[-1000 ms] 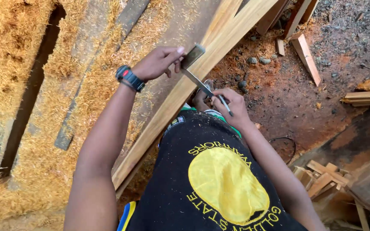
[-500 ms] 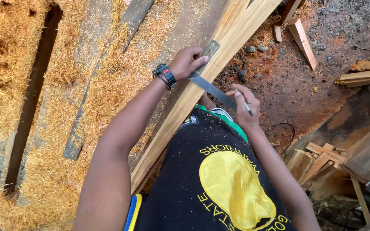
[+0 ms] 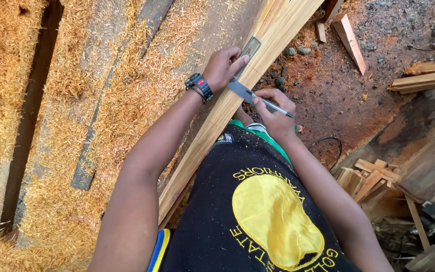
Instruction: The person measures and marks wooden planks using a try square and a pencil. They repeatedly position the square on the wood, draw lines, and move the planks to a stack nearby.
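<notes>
A long pale wooden plank (image 3: 278, 30) runs diagonally from lower left to upper right. My left hand (image 3: 222, 68), with a black wristwatch, presses a try square (image 3: 245, 53) against the plank; its metal blade (image 3: 240, 90) crosses the plank's edge. My right hand (image 3: 275, 113) grips a thin pen (image 3: 273, 106), tip near the blade. My black shirt with a yellow print fills the lower middle.
Thick sawdust (image 3: 127, 100) covers the bench at the left, with dark boards (image 3: 26, 126) and a grey strip (image 3: 89, 166) lying in it. Offcuts (image 3: 351, 35) lie on the dirt at upper right. Stacked timber scraps (image 3: 404, 186) crowd the lower right.
The view has shifted, so the plank and both hands sit a little further right and higher. Both hands keep their hold on the square and the pen against the plank.
</notes>
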